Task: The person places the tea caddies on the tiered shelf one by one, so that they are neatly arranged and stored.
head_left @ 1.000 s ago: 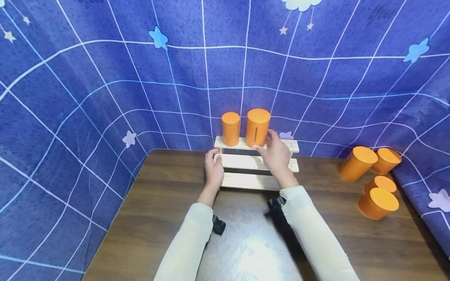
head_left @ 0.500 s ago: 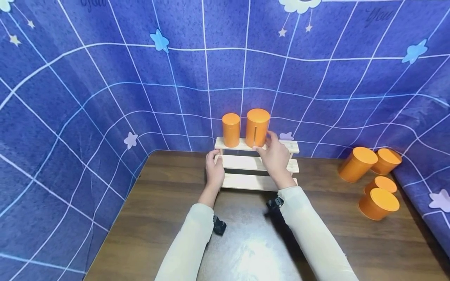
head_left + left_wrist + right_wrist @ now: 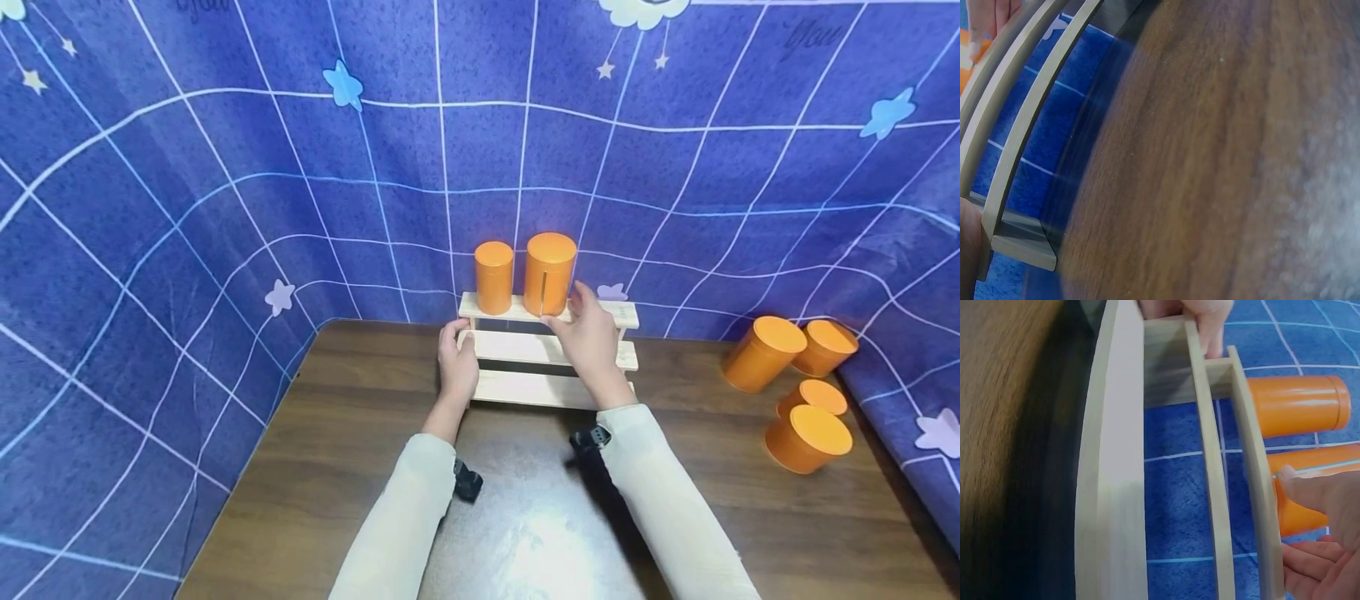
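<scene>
A three-tiered wooden rack stands on the table against the blue cloth. My left hand grips its left end, partly showing at the edge of the left wrist view. On the top tier stand two upright orange canisters: a slimmer one at left and a wider one with a dark vertical strip on its front. My right hand is around the lower right of the wider canister. In the right wrist view its thumb touches the canister beside the strip, with the other fingers on the far side.
Several more orange canisters stand at the table's right side, among them a tall one and a short wide one. The brown wooden table meets a blue grid-patterned cloth behind and at both sides.
The wider canister has turned slightly, its dark strip shifting a little left. My right fingers have slid slightly down and away along its side. My left hand stays on the rack.
</scene>
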`<state>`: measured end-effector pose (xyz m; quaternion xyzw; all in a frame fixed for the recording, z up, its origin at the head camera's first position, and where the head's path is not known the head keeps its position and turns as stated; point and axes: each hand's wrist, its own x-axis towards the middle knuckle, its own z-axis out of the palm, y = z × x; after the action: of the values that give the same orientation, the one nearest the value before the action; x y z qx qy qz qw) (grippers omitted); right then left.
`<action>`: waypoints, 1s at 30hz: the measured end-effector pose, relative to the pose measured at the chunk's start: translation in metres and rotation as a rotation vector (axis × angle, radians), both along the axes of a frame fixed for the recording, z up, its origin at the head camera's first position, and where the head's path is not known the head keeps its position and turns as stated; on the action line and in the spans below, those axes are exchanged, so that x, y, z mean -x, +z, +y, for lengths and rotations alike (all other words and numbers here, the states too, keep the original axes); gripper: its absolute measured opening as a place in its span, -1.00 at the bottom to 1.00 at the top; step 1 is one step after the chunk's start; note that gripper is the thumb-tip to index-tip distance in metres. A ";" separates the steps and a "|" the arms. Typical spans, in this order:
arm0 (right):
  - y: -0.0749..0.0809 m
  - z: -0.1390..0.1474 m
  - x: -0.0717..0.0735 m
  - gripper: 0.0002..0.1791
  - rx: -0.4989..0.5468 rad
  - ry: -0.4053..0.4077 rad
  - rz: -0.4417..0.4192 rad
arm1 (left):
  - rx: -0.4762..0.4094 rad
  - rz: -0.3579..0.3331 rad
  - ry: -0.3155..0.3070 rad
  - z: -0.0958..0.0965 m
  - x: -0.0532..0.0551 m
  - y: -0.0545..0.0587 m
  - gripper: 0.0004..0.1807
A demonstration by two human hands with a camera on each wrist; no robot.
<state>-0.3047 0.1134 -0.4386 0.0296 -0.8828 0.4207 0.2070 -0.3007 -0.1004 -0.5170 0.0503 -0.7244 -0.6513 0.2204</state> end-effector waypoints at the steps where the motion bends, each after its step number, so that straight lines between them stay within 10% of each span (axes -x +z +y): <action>1: 0.000 0.002 -0.002 -0.09 0.040 0.024 -0.001 | 0.000 0.002 -0.002 0.000 0.001 0.000 -0.70; 11: 0.008 0.033 -0.032 -0.43 0.135 0.097 0.052 | 0.002 0.013 0.008 0.000 0.004 -0.005 -0.70; 30: 0.037 0.133 -0.098 -0.59 -0.143 -0.038 -0.006 | -0.030 0.019 -0.011 -0.001 0.004 -0.002 -0.69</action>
<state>-0.2072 0.2466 -0.4021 0.0264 -0.9117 0.3525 0.2095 -0.3047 -0.1009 -0.5189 0.0434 -0.7128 -0.6636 0.2228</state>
